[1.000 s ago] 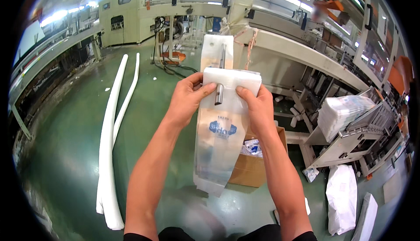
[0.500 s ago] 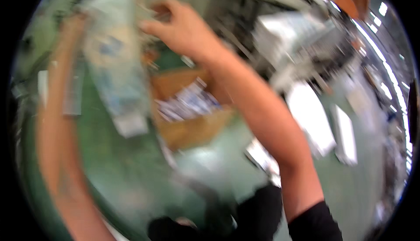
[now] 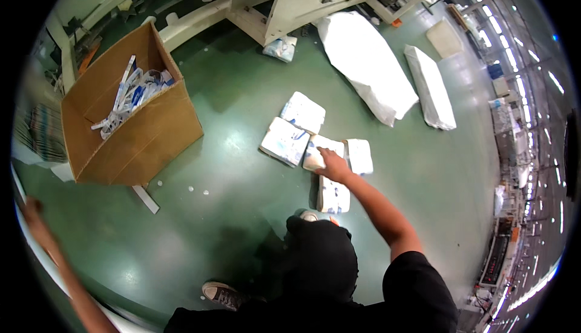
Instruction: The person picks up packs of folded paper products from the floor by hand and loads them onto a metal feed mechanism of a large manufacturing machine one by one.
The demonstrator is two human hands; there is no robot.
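My right hand [image 3: 331,165] reaches down to the floor, its thumb and fingers spread across a white plastic-wrapped pack [image 3: 311,159] with blue print and gripping it. Similar packs lie close round it: one pack [image 3: 285,142] on the left, another pack [image 3: 302,113] behind, a pack [image 3: 361,156] on the right and a pack [image 3: 334,195] on the near side. At the far left rim my left hand [image 3: 37,221] is stretched out beside a white edge, its fingers loosely extended and nothing visible in them.
An open cardboard box [image 3: 145,142] holding white and blue strips stands on the left. A flat strip [image 3: 146,199] lies near it. Beyond the packs are a large white bag [image 3: 366,67], a narrower white bundle [image 3: 430,88] and a pale machine frame [image 3: 290,6]. One more pack [image 3: 281,48] lies by the machine.
My view has swung, bringing the floor packs into sight. The tall plastic-wrapped pack near my raised left hand is no longer seen there. My right hand has come down onto a floor pack.
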